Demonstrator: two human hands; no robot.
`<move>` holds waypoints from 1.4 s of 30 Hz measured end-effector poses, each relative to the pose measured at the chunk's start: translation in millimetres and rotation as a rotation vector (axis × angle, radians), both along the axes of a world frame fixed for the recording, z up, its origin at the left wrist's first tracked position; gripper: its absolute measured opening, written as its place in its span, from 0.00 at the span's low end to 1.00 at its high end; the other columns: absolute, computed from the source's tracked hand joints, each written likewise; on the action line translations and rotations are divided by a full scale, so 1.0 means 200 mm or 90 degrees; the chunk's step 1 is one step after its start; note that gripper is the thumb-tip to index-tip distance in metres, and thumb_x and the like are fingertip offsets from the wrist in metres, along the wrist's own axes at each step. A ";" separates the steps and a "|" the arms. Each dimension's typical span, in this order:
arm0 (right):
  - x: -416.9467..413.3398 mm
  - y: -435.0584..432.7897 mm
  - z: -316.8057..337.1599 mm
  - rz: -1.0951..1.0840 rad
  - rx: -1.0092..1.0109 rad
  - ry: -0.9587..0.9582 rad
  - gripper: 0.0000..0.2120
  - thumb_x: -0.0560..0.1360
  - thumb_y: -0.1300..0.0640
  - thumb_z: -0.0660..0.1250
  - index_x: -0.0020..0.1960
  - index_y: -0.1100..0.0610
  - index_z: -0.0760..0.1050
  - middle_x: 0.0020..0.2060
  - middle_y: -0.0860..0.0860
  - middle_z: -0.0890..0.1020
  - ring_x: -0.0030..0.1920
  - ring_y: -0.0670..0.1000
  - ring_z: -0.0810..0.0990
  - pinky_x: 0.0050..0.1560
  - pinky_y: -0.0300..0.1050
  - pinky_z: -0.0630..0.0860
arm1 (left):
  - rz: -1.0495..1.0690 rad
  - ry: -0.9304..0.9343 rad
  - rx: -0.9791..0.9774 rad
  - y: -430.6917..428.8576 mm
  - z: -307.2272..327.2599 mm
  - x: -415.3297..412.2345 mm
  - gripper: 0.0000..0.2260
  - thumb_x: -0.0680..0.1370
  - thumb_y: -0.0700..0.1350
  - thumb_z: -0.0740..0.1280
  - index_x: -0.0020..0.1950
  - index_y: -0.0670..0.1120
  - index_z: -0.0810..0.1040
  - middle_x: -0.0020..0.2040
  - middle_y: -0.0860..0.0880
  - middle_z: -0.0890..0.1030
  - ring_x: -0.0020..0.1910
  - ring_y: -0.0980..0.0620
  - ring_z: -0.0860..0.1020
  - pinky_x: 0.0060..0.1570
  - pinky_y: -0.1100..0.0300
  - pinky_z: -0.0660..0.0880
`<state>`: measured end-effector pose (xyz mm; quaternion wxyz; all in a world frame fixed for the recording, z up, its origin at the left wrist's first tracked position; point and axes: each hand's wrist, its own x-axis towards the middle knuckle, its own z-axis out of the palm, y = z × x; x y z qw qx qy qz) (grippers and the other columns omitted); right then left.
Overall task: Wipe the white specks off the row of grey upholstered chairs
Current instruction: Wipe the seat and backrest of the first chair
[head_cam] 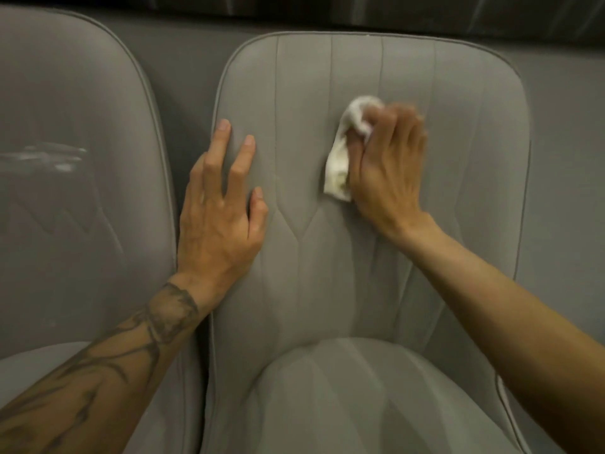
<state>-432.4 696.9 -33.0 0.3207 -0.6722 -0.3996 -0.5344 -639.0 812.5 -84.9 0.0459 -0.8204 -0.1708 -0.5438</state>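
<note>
2 grey upholstered chairs show side by side: the centre chair, seen nearly whole, and the left chair, cut off by the frame's left edge. There are 2 hands and 1 white cloth. The left hand lies flat with its fingers spread on the left edge of the centre chair's backrest, right at the gap between the 2 chairs. The right hand grips the crumpled cloth and presses it against the upper middle of the same backrest; its fingers are blurred, so how they lie cannot be made out exactly. A patch of white marks sits on the left chair's backrest, smeared and hard to read. Whether the grey surface at the far right is a 3rd chair cannot be told. The tattooed left forearm covers part of the left chair's seat, and a dark strip runs along the top behind the chairs.
</note>
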 end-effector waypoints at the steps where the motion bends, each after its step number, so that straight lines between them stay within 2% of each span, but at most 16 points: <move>1: 0.00 0.03 0.05 -0.020 0.058 0.033 0.11 0.79 0.51 0.62 0.57 0.54 0.65 0.51 0.58 0.75 0.50 0.56 0.68 0.50 0.51 0.64 | 0.000 0.001 0.000 0.01 0.00 0.00 0.27 0.82 0.43 0.61 0.82 0.43 0.63 0.83 0.39 0.58 0.79 0.37 0.64 0.78 0.44 0.64; 3: -0.06 0.06 -0.01 -0.025 0.098 0.059 0.12 0.79 0.50 0.62 0.58 0.55 0.66 0.52 0.58 0.75 0.52 0.57 0.69 0.52 0.51 0.65 | -0.001 0.002 -0.003 0.01 -0.01 0.00 0.27 0.82 0.43 0.62 0.82 0.43 0.63 0.83 0.39 0.58 0.79 0.37 0.64 0.78 0.45 0.63; 6: -0.18 0.00 -0.27 0.058 -0.092 -0.012 0.12 0.81 0.51 0.61 0.60 0.57 0.69 0.52 0.59 0.75 0.53 0.59 0.70 0.53 0.52 0.66 | -0.001 0.002 -0.003 0.00 0.00 0.00 0.27 0.82 0.43 0.62 0.81 0.43 0.64 0.83 0.38 0.58 0.79 0.36 0.64 0.78 0.45 0.63; 8: -0.18 -0.06 -0.28 0.098 -0.185 -0.062 0.10 0.80 0.52 0.62 0.59 0.55 0.67 0.50 0.58 0.76 0.51 0.57 0.69 0.51 0.51 0.65 | -0.003 0.005 -0.008 0.00 0.00 -0.01 0.27 0.82 0.42 0.62 0.81 0.42 0.64 0.83 0.38 0.59 0.79 0.36 0.64 0.79 0.45 0.63; 10: -0.13 -0.02 -0.14 0.076 -0.139 -0.057 0.10 0.80 0.52 0.62 0.58 0.54 0.65 0.50 0.58 0.76 0.50 0.58 0.69 0.50 0.52 0.65 | -0.003 0.005 -0.010 -0.01 0.01 -0.01 0.27 0.82 0.42 0.63 0.81 0.42 0.64 0.83 0.38 0.59 0.78 0.35 0.65 0.78 0.45 0.63; 13: -0.13 0.13 0.09 0.006 0.063 0.049 0.10 0.79 0.51 0.62 0.56 0.54 0.66 0.49 0.57 0.75 0.50 0.57 0.70 0.50 0.51 0.64 | -0.001 0.002 -0.008 -0.01 0.00 -0.01 0.27 0.82 0.43 0.62 0.81 0.43 0.64 0.83 0.38 0.59 0.78 0.36 0.65 0.78 0.46 0.64; 15: -0.22 0.19 0.05 0.013 0.119 0.080 0.11 0.78 0.51 0.62 0.56 0.56 0.69 0.50 0.57 0.75 0.51 0.57 0.70 0.52 0.52 0.65 | -0.002 0.000 -0.008 0.00 0.00 -0.01 0.27 0.82 0.42 0.62 0.81 0.43 0.64 0.83 0.38 0.59 0.78 0.36 0.65 0.78 0.46 0.64; 20: -0.33 0.06 -0.22 0.131 -0.147 0.013 0.11 0.79 0.51 0.62 0.58 0.53 0.65 0.51 0.58 0.76 0.52 0.58 0.72 0.53 0.52 0.67 | -0.011 -0.006 -0.019 -0.01 0.01 -0.02 0.28 0.80 0.41 0.62 0.81 0.42 0.64 0.83 0.38 0.59 0.77 0.36 0.66 0.78 0.48 0.64; 22: -0.25 0.08 -0.07 0.088 -0.109 -0.004 0.11 0.79 0.51 0.62 0.57 0.55 0.67 0.50 0.59 0.77 0.51 0.59 0.72 0.51 0.54 0.66 | -0.019 -0.003 -0.023 -0.02 0.01 -0.02 0.28 0.80 0.41 0.62 0.81 0.42 0.64 0.83 0.38 0.60 0.77 0.36 0.67 0.77 0.47 0.65; 25: -0.20 0.18 0.18 0.033 0.049 0.055 0.11 0.79 0.50 0.62 0.55 0.57 0.71 0.49 0.57 0.76 0.49 0.58 0.73 0.48 0.55 0.69 | -0.020 -0.006 -0.021 -0.01 0.01 -0.02 0.28 0.80 0.41 0.61 0.81 0.42 0.65 0.82 0.38 0.60 0.76 0.36 0.67 0.76 0.45 0.66; 27: -0.25 0.21 0.13 0.043 0.083 0.070 0.12 0.79 0.50 0.62 0.55 0.57 0.72 0.50 0.57 0.76 0.49 0.58 0.74 0.49 0.55 0.70 | -0.021 -0.010 -0.017 -0.01 0.01 -0.02 0.28 0.80 0.41 0.61 0.81 0.42 0.65 0.82 0.37 0.60 0.76 0.36 0.67 0.76 0.46 0.66; 31: -0.37 0.09 -0.26 0.136 -0.111 0.015 0.11 0.80 0.51 0.61 0.59 0.55 0.67 0.51 0.58 0.77 0.51 0.58 0.72 0.53 0.52 0.67 | -0.036 -0.007 -0.027 -0.02 0.01 -0.02 0.28 0.80 0.40 0.60 0.81 0.42 0.64 0.83 0.38 0.59 0.77 0.37 0.66 0.78 0.48 0.64; 33: -0.35 0.04 -0.28 0.155 -0.178 -0.022 0.10 0.81 0.51 0.61 0.58 0.54 0.65 0.50 0.58 0.77 0.51 0.57 0.71 0.52 0.51 0.66 | -0.035 -0.010 -0.026 -0.02 0.02 -0.02 0.27 0.80 0.39 0.60 0.81 0.42 0.64 0.83 0.37 0.59 0.78 0.37 0.66 0.78 0.49 0.64; 38: -0.23 0.17 -0.06 0.051 0.032 0.059 0.12 0.78 0.50 0.62 0.58 0.54 0.66 0.52 0.57 0.76 0.51 0.57 0.70 0.51 0.52 0.65 | -0.029 -0.015 -0.013 -0.01 0.01 -0.02 0.28 0.80 0.38 0.61 0.81 0.42 0.64 0.82 0.36 0.60 0.78 0.37 0.65 0.78 0.49 0.63; 40: -0.27 0.16 -0.21 0.073 0.017 0.044 0.12 0.79 0.49 0.61 0.59 0.54 0.67 0.54 0.56 0.73 0.51 0.58 0.70 0.52 0.52 0.66 | -0.029 -0.011 -0.016 -0.01 0.01 -0.02 0.28 0.80 0.39 0.60 0.81 0.42 0.64 0.82 0.37 0.60 0.79 0.38 0.64 0.79 0.51 0.62; 42: -0.34 0.09 -0.47 0.126 -0.072 0.033 0.13 0.80 0.50 0.60 0.60 0.55 0.67 0.55 0.56 0.71 0.51 0.58 0.70 0.53 0.53 0.66 | -0.028 -0.012 -0.020 -0.01 0.01 -0.01 0.28 0.80 0.39 0.60 0.81 0.42 0.64 0.82 0.37 0.60 0.79 0.38 0.64 0.79 0.54 0.60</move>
